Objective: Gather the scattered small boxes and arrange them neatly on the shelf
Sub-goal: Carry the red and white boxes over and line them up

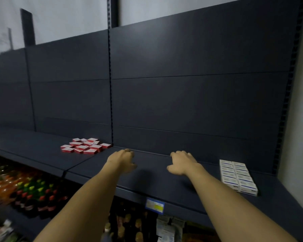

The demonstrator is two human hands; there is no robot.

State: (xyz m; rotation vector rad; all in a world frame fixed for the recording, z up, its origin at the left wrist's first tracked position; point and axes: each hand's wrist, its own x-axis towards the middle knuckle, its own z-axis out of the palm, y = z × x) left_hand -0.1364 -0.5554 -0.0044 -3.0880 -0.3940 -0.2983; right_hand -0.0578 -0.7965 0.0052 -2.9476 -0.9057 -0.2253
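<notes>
A loose heap of several small red-and-white boxes (85, 145) lies on the dark shelf (164, 182), left of centre near the back panel. My left hand (123, 160) reaches over the shelf just right of that heap, fingers loosely curled, holding nothing. My right hand (183, 163) hovers a little further right, fingers also relaxed and empty. At the right end of the shelf, white boxes with blue stripes (237, 177) stand in two tidy rows.
A dark back panel (191, 102) rises behind the shelf, with a slotted upright (110, 84) dividing two bays. A blue-and-yellow price tag (155, 205) hangs on the shelf's front edge. Bottles with coloured caps (28, 187) fill the lower shelf at left.
</notes>
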